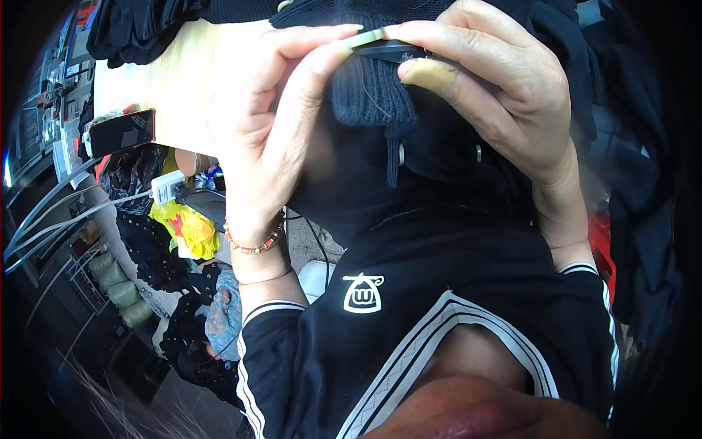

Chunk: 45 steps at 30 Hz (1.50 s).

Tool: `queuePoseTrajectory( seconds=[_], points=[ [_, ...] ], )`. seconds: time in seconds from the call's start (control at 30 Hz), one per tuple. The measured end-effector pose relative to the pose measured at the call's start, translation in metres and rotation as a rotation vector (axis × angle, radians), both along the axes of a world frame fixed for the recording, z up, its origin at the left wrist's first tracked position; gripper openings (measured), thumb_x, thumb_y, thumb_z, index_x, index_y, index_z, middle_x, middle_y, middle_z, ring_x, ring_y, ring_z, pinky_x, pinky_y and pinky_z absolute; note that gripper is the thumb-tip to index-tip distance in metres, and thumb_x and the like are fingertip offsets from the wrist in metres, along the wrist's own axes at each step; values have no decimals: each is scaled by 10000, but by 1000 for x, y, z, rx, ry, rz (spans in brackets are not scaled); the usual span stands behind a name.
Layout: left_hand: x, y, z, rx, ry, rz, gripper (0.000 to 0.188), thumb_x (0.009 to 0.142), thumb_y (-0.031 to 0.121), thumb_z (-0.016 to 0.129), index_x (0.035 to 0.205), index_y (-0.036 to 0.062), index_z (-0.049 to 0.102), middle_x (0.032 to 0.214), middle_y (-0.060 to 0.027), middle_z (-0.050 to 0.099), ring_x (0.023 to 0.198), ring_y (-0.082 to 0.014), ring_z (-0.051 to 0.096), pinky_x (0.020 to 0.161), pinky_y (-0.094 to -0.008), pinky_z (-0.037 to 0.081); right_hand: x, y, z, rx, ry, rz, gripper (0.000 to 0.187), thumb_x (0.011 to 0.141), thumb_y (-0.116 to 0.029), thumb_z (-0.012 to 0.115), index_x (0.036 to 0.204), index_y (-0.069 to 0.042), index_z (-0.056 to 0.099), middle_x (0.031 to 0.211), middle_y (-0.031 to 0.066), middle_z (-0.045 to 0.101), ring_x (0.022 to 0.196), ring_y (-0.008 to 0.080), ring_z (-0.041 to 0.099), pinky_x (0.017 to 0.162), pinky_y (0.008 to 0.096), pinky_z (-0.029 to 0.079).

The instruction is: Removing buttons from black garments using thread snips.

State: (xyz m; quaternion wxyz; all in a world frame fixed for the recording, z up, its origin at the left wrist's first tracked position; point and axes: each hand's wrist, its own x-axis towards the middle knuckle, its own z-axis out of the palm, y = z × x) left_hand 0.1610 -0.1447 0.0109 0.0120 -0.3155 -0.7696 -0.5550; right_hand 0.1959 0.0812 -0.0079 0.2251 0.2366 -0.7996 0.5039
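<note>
Both my hands are raised, their fingertips close together over dark ribbed knit fabric (373, 95). The index finger and thumb of my left hand (281, 110) are pinched; a narrow pale green piece (365, 38) shows at the thumb tip, and I cannot tell whether it is a fingernail or a held strip. My right hand (504, 88) curls its index finger and thumb about a slim black piece (391, 51) with small light markings, its kind unclear. Yellowish tape (431, 75) wraps the right thumb. A dark knitted strip (393, 157) hangs below the ribbing.
At the left, a pale tabletop (157, 73) carries dark garments (135, 33) and a black phone (121, 134). Lower left are a white plug block (169, 187) with cables, a yellow plastic bag (191, 230) and patterned cloth (225, 314). Dark cloth (643, 183) fills the right side.
</note>
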Motion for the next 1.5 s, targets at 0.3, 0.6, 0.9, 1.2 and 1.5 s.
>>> queuePoseTrajectory(
  seconds=[0.3, 0.6, 0.9, 1.2, 1.5],
  points=[
    [-5, -10, 6, 227, -267, -89, 227, 1047, 149, 598, 1078, -29, 735, 890, -69, 704, 827, -107, 649, 786, -242, 522, 9, 18, 5, 99, -160, -21, 293, 901, -67, 767, 1170, 43, 728, 875, 42, 630, 716, 99, 536, 619, 216, 402],
    [-84, -17, -23, -499, -235, 40, 948, 832, 138, 818, 1620, 122, 291, 1581, -215, 373, 1400, -307, 510, 1126, -401, 451, 37, 74, -30, -328, -308, -167, 279, 950, -98, 745, 1186, 45, 707, 915, -13, 585, 781, 32, 525, 683, 180, 394],
    [-123, 32, 1, -1041, 110, -115, 555, 743, 117, 830, 1264, 82, 640, 1163, -140, 702, 1031, -288, 709, 911, -360, 547, 54, 97, -74, -501, -500, -289, 277, 972, -102, 727, 1206, 45, 710, 914, -33, 597, 783, 12, 514, 703, 167, 394],
    [-284, -85, 246, -599, 659, 334, 503, 849, 158, 736, 1341, 91, 658, 1068, -62, 768, 954, -158, 715, 836, -289, 546, 54, 104, -68, -525, -432, -318, 260, 973, -87, 719, 1198, 43, 710, 929, -17, 617, 811, 35, 562, 731, 177, 433],
    [-422, -285, 266, -1749, 384, 1490, 674, 850, 396, 608, 1494, 215, 526, 1448, -253, 555, 1331, -468, 530, 1140, -519, 410, 59, 112, -77, -525, -381, -345, 250, 963, -73, 722, 1187, 39, 715, 944, -17, 629, 842, 30, 583, 752, 178, 447]
  ],
)
